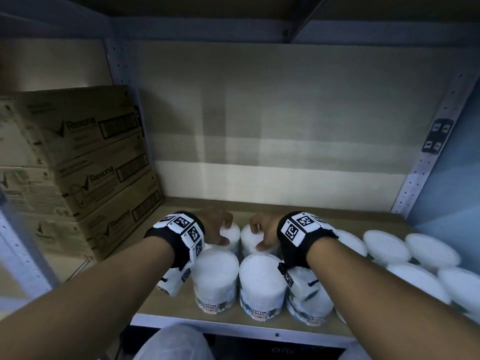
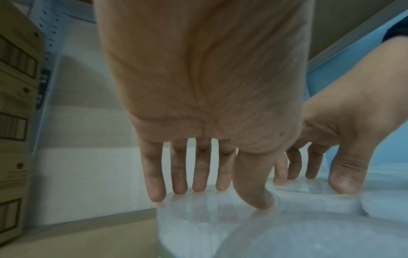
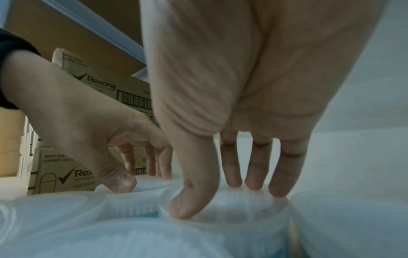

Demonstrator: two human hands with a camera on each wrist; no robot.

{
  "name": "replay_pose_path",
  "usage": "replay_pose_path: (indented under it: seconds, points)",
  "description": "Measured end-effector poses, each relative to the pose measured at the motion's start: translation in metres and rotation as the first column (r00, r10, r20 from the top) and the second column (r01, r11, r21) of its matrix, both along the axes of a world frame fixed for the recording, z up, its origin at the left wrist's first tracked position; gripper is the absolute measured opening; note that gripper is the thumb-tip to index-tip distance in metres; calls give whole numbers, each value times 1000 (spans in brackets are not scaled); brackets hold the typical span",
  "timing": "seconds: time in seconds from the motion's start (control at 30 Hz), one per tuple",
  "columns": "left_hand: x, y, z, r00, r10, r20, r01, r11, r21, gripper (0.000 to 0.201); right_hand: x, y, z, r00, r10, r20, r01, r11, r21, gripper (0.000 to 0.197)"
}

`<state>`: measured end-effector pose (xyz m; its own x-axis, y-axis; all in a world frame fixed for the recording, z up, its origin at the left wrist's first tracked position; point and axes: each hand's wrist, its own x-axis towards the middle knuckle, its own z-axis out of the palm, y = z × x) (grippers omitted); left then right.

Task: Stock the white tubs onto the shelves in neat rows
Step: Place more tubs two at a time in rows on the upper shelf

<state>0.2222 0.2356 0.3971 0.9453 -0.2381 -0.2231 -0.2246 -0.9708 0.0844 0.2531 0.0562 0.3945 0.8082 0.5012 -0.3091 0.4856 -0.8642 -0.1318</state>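
Note:
Several white tubs with clear lids stand in rows on the wooden shelf. My left hand grips the lid of a back-row tub from above, thumb on the near rim and fingers on the far rim. My right hand holds the neighbouring back-row tub the same way. In the left wrist view the left hand straddles its tub. The right wrist view shows the right hand over its tub. Front-row tubs stand just before both wrists.
Stacked brown Rexona cartons fill the left side of the shelf, close to my left forearm. More tubs are grouped at the right. A perforated metal upright stands at the right, and bare shelf board runs behind the tubs to the back wall.

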Motion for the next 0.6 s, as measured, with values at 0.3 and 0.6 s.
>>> replay_pose_path:
  seconds: [0.3,0.6]
  points:
    - [-7,0,6,999,32,25,-31,998,-58,42,-13,-8,-3,989,-150,18,147,981,125,43]
    - [-13,-23,25,986,103,131,-77,979,-188,44,-25,-39,12,959,-274,78,240,924,297,39]
